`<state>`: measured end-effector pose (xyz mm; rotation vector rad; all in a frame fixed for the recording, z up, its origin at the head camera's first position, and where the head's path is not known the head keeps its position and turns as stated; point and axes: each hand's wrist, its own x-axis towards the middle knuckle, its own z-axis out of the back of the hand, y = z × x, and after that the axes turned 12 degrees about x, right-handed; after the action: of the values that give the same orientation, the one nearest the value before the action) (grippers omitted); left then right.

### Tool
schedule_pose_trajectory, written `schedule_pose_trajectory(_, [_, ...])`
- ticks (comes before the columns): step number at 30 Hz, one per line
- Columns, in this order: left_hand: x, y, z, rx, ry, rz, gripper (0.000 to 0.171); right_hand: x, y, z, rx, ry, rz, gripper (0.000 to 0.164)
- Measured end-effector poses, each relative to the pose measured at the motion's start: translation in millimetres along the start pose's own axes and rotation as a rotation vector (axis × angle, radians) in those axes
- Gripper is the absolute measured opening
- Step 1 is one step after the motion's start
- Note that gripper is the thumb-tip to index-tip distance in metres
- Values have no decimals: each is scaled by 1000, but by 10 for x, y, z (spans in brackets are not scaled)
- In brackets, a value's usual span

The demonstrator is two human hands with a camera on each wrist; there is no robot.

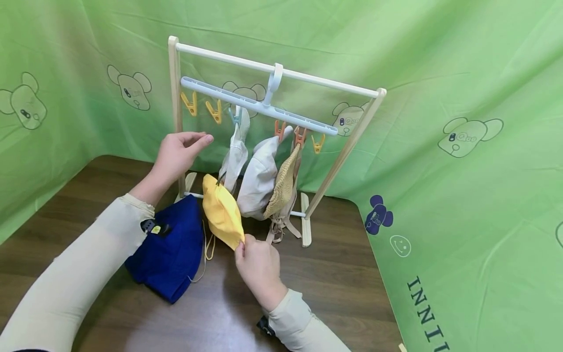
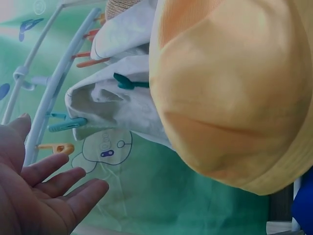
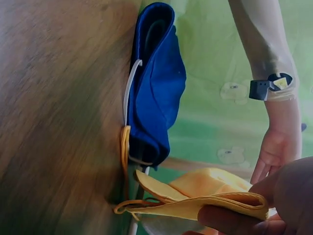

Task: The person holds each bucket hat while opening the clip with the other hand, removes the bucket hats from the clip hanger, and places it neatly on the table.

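Note:
My right hand (image 1: 259, 264) pinches the brim of a yellow bucket hat (image 1: 222, 212) in front of the rack. A thin cord hangs from the hat, seen low in the right wrist view. My left hand (image 1: 178, 152) is raised beside the clothespins at the rack's left side. In the left wrist view its fingers (image 2: 73, 196) are loosely spread and hold nothing. A blue hat (image 1: 176, 249) lies on the table at left. From the light blue hanger (image 1: 259, 105) hang a whitish hat (image 1: 237, 151), a second whitish hat (image 1: 258, 183) and a straw hat (image 1: 283, 186).
The wooden rack (image 1: 175, 83) carries the hanger on its white top rod (image 1: 325, 84). A yellow clothespin (image 1: 189, 104), another yellow clothespin (image 1: 214, 111) and one at right (image 1: 317, 143) hang without hats. Green cloth (image 1: 440, 88) surrounds the brown table (image 1: 334, 293).

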<state>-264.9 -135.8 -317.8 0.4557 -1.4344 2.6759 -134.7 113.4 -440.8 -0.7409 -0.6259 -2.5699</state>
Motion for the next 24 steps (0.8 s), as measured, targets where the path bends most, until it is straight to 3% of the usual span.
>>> schedule_pose_trajectory(11, [-241, 78, 95, -27, -5, -5, 66, 24, 210, -61, -87, 48, 66, 24])
schedule_pose_trajectory(24, [-476, 200, 181, 36, -66, -39, 55, -5, 415, -139, -247, -23, 198, 32])
